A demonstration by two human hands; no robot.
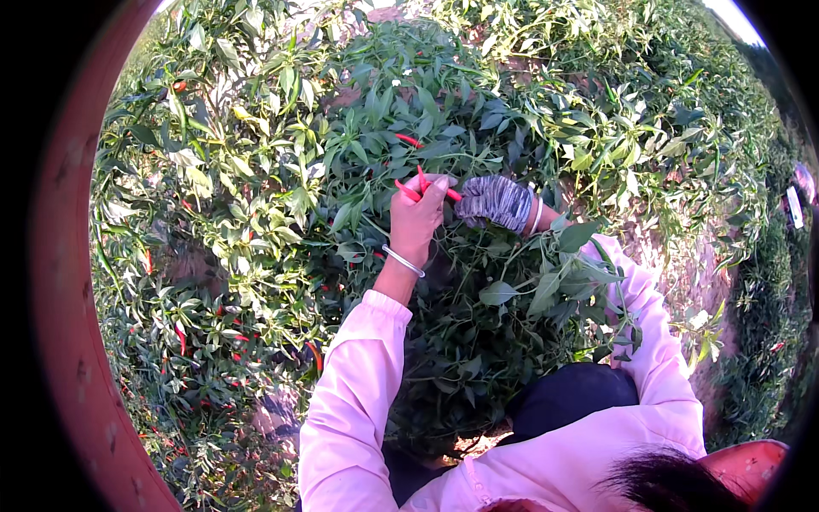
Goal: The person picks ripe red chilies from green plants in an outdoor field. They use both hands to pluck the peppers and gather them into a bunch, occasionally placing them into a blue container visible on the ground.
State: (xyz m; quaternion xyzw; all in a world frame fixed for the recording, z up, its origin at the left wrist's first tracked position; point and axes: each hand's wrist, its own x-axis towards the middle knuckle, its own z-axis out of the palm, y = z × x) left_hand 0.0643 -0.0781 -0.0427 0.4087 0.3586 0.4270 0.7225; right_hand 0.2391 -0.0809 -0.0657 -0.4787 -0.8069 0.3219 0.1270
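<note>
My left hand (417,214), ungloved and with a silver bangle at the wrist, is closed on several red chili peppers (408,191) whose tips stick out from the fingers. Close on its right is my right hand (494,203) in a grey knitted glove. One red pepper (453,194) spans the small gap between the hands; whether the gloved fingers grip it cannot be told, as they are curled and partly hidden. Another red chili pepper (409,140) lies among the leaves just above the left hand. Green leaves of a pepper plant (499,292) overlap my right forearm.
Dense pepper plants (256,166) surround me, with red peppers (181,339) low at the left. Bare soil (697,281) shows to the right of my right sleeve. A patterned red brim (70,307) curves along the left edge. My dark-clothed knee (576,390) is below the leaves.
</note>
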